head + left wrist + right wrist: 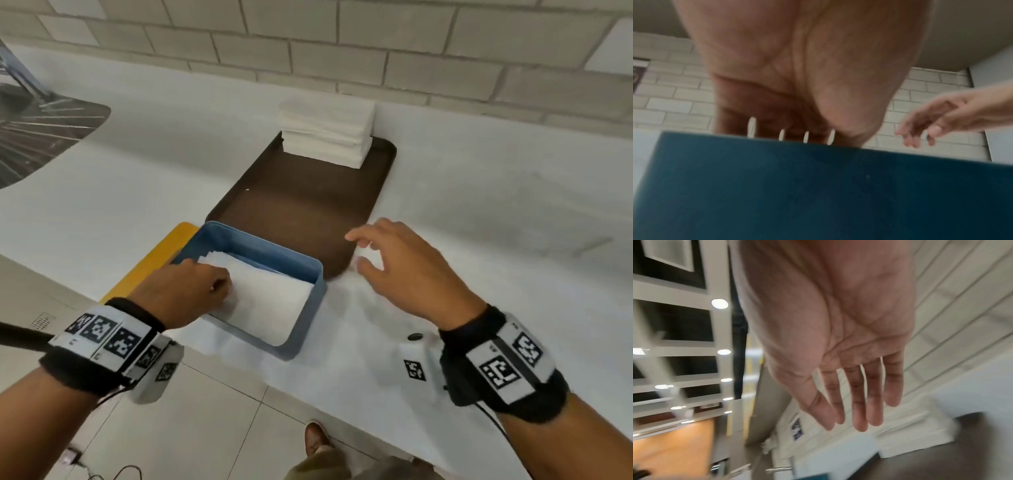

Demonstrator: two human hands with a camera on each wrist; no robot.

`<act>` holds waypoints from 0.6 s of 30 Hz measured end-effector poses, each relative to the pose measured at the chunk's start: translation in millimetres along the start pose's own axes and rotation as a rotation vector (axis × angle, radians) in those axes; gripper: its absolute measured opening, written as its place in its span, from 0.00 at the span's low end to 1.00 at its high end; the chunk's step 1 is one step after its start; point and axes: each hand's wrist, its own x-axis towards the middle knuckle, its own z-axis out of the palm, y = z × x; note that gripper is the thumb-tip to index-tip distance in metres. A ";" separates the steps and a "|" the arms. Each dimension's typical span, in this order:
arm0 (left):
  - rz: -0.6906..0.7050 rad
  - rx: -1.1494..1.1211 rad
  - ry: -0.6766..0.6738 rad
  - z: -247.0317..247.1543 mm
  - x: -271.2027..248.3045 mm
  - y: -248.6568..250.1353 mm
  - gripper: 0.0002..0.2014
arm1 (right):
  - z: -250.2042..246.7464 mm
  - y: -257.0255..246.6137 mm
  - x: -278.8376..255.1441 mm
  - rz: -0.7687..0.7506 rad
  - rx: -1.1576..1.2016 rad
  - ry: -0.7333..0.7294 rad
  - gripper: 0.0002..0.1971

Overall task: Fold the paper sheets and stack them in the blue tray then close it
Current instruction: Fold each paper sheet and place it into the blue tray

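Note:
The blue tray (310, 308) stands on the white counter with folded white paper (274, 301) lying inside it. My left hand (214, 284) reaches into the tray's left side and its fingers press down on the paper. In the left wrist view the tray wall (818, 194) hides those fingertips. My right hand (356, 251) hovers open and holds nothing, just right of the tray above the brown tray's near corner; the right wrist view shows its fingers (859, 410) spread. A yellow lid (154, 263) lies under the blue tray's left side. A stack of unfolded sheets (325, 137) sits at the far end of the brown tray (301, 212).
A metal sink (37, 130) is at the far left. A tiled wall (445, 51) runs behind the counter. A small white block with a black marker (414, 366) lies near the counter's front edge, by my right wrist. Floor tiles and a shoe (315, 442) show below.

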 end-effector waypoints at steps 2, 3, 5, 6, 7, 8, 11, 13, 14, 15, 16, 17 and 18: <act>-0.006 0.026 -0.068 -2.2 5.0 0.3 0.14 | -8.8 51.5 -2.5 0.172 -0.151 -0.054 0.19; -0.006 0.003 -0.048 -5.3 6.3 -0.7 0.14 | -8.5 74.1 -0.2 0.234 -0.208 -0.092 0.20; -0.007 -0.053 0.003 -16.8 5.7 1.0 0.11 | -5.1 108.2 9.5 0.287 -0.248 -0.144 0.23; -0.004 -0.088 0.031 -24.8 3.3 3.9 0.10 | -2.8 118.8 14.9 0.283 -0.262 -0.168 0.24; 0.004 -0.131 0.068 -33.6 0.0 8.2 0.09 | -1.0 126.2 19.8 0.268 -0.279 -0.192 0.24; 0.015 -0.180 0.115 -41.6 -3.8 13.0 0.08 | 0.9 131.3 24.1 0.248 -0.292 -0.201 0.23; 0.066 -0.310 0.233 -63.2 -21.2 34.1 0.06 | 6.9 139.6 32.5 0.199 -0.304 -0.151 0.16; 0.125 -0.348 0.275 -75.5 -36.3 56.4 0.07 | 8.5 144.0 32.3 0.188 -0.292 -0.103 0.10; 0.158 -0.369 0.290 -81.5 -43.9 70.1 0.07 | 8.4 145.6 30.6 0.183 -0.281 -0.075 0.10; 0.194 -0.393 0.299 -86.3 -50.5 84.5 0.06 | 6.5 146.7 27.9 0.169 -0.270 -0.043 0.10; 0.235 -0.422 0.294 -89.7 -55.3 99.2 0.06 | 2.6 147.3 24.1 0.146 -0.248 0.000 0.10; 0.278 -0.455 0.281 -91.4 -57.5 114.3 0.06 | -4.7 147.4 19.1 0.126 -0.199 0.064 0.10; 0.322 -0.483 0.268 -91.0 -56.8 130.2 0.06 | -15.7 147.5 13.2 0.126 -0.117 0.146 0.10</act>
